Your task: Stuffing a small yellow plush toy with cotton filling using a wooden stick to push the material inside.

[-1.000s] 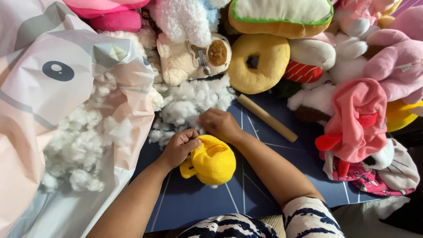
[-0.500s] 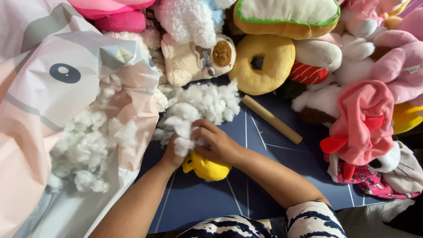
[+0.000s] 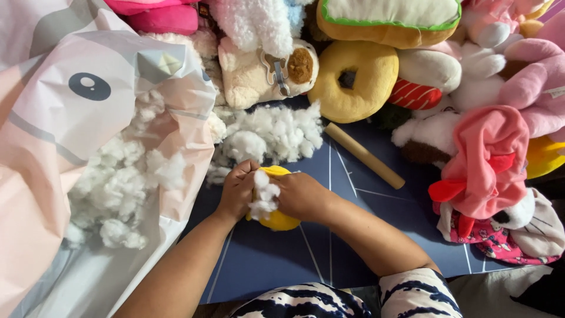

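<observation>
A large pink and white plastic bag (image 3: 70, 129) lies open at the left, with loose white stuffing (image 3: 118, 188) spilling from its mouth. Just right of it, the left hand (image 3: 237, 191) is clamped around a small yellow plush toy (image 3: 278, 219) resting on the dark blue cutting mat (image 3: 353, 235). A tuft of white stuffing (image 3: 263, 197) sits at the toy's opening, pinched between both hands. The right hand (image 3: 301, 196) is closed on that tuft, pressing against the toy. Behind lies a wooden stick (image 3: 365, 155), then a yellow doughnut plush (image 3: 356, 79), and farthest right a pink plush (image 3: 491, 159).
</observation>
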